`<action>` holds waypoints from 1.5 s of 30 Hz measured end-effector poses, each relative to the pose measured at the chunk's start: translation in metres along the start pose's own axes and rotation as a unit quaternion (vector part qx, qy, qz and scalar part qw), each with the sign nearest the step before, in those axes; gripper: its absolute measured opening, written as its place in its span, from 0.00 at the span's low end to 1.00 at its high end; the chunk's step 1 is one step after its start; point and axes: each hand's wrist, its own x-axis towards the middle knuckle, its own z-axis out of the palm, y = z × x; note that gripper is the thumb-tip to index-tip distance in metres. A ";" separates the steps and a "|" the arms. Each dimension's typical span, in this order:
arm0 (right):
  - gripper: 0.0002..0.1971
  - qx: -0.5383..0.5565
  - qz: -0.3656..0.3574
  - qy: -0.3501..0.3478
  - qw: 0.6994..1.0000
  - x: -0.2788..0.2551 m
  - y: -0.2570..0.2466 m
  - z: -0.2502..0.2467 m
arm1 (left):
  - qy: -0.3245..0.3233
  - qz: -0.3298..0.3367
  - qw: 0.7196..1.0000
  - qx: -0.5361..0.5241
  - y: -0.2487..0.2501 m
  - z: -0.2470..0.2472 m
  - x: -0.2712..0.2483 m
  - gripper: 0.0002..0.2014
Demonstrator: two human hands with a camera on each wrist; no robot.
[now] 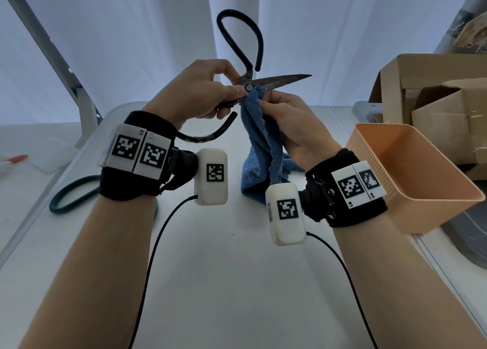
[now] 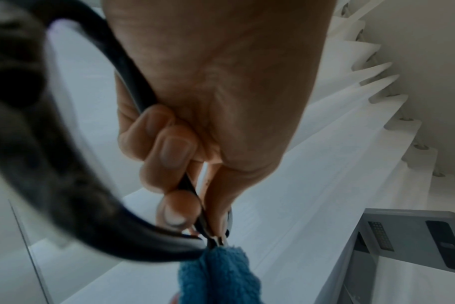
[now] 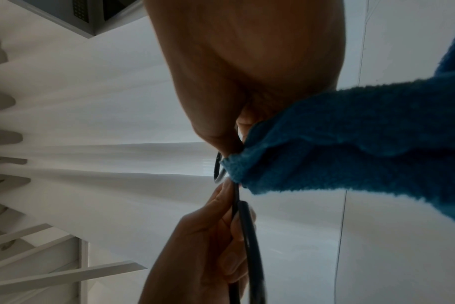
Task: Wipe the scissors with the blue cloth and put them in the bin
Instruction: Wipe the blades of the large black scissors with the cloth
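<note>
Large old scissors point(image 1: 274, 82) with black loop handles are held up above the table, blades spread, one blade pointing right. My left hand point(image 1: 208, 90) grips them at the pivot and lower handle point(image 2: 133, 86). My right hand point(image 1: 287, 117) pinches the blue cloth point(image 1: 259, 135) around the lower blade, just right of the pivot; that blade is hidden inside the cloth. The cloth's tail hangs down to the table. In the right wrist view the blue cloth point(image 3: 338, 144) bunches against the dark handle point(image 3: 249, 236). The peach-coloured bin point(image 1: 411, 172) stands empty at the right.
Cardboard boxes point(image 1: 432, 96) stand behind the bin at the right. A green loop of cable point(image 1: 68, 193) lies at the table's left edge. White curtains hang behind. Wrist camera cables trail over the white table point(image 1: 224, 269).
</note>
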 end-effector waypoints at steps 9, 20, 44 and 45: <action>0.11 -0.028 -0.007 -0.011 1.000 -0.003 -0.003 -0.001 | 0.053 0.000 0.998 -0.021 -0.002 -0.005 0.002 0.08; 0.09 -0.058 -0.008 0.024 0.998 0.002 0.001 -0.008 | -0.026 0.009 0.998 0.054 -0.002 0.010 0.007 0.09; 0.06 -0.062 -0.026 -0.018 0.998 -0.001 -0.005 -0.007 | 0.081 -0.029 0.995 -0.046 0.001 -0.004 0.002 0.01; 0.06 -0.067 -0.027 -0.019 0.997 -0.001 -0.004 -0.007 | 0.082 -0.031 0.995 -0.046 0.001 -0.004 0.002 0.01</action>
